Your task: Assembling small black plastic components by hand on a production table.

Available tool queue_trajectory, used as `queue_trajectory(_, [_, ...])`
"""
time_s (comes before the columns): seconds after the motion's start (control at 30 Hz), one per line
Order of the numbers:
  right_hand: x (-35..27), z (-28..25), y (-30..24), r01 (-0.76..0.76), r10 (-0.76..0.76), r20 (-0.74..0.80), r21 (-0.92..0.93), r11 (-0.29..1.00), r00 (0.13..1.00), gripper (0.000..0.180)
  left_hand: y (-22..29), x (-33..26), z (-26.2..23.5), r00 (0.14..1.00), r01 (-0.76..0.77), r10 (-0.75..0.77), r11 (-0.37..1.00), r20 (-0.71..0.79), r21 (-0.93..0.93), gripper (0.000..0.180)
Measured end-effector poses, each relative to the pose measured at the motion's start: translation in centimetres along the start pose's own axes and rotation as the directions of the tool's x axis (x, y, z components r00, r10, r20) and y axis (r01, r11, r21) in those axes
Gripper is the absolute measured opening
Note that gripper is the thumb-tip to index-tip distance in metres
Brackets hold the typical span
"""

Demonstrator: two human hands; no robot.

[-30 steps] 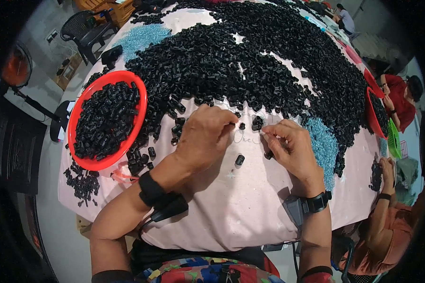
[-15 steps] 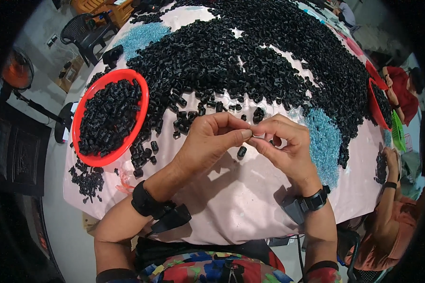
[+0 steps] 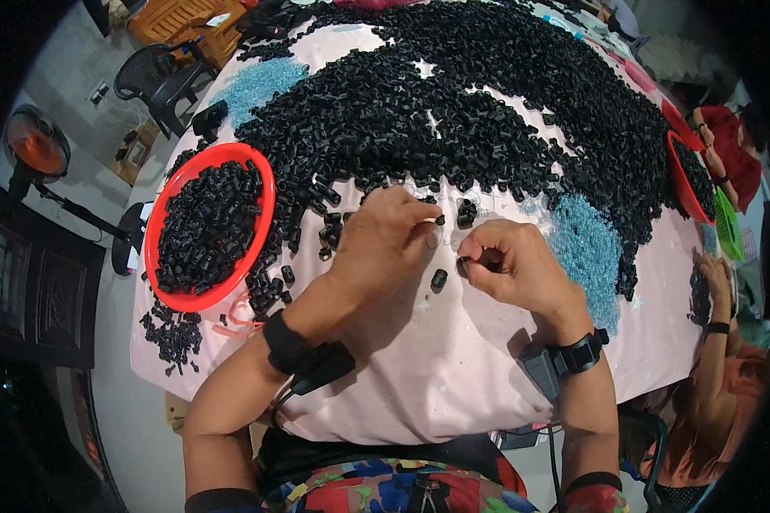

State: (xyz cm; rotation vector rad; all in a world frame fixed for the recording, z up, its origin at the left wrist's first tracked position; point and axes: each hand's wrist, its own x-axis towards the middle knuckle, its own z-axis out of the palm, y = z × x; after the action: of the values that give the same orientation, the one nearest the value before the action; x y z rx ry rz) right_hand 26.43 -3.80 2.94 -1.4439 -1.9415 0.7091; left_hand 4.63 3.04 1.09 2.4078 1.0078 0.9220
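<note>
At the far left a standing fan [image 3: 36,150] faces the table [image 3: 419,376], which is draped in a pale pink cloth. A red bowl [image 3: 265,184] heaped with small black plastic pieces sits at the left, within easy reach of the left hand [image 3: 383,241]. That hand's fingers are pinched together near one black piece, though what they grip is too small to tell. A loose black piece [image 3: 439,278] lies on the cloth between the hands. The right hand [image 3: 512,267] is clenched around a black piece, held close for fitting. Beyond both hands spreads the great black heap [image 3: 488,111], with blue piles [image 3: 586,256] at the right.
</note>
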Motion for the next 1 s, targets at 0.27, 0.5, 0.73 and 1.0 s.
queue_trajectory(0.27, [0.0,-1.5,0.0,-0.119,0.119,0.028,0.007,0.993,0.992,0.016,1.0,0.6,0.6,1.000,-0.015,0.015,0.999,0.016,0.034,0.013])
queue_trajectory(0.5, [0.3,-1.3,2.0,-0.109,0.081,-0.246,-0.103,0.989,0.966,0.021,3.0,-1.8,-1.0,0.951,0.017,-0.030,0.999,0.308,0.045,0.026])
queue_trajectory(0.73, [0.5,-0.6,2.5,-0.061,-0.006,-0.209,-0.314,0.948,0.978,0.018,2.9,-3.1,-1.5,0.972,-0.041,0.032,0.999,0.233,0.035,0.023])
queue_trajectory(1.0, [0.1,-0.4,0.4,-0.116,0.115,-0.219,0.011,0.993,0.969,0.007,2.2,-3.8,-2.6,0.859,0.510,-0.270,0.510,0.434,-0.692,0.021])
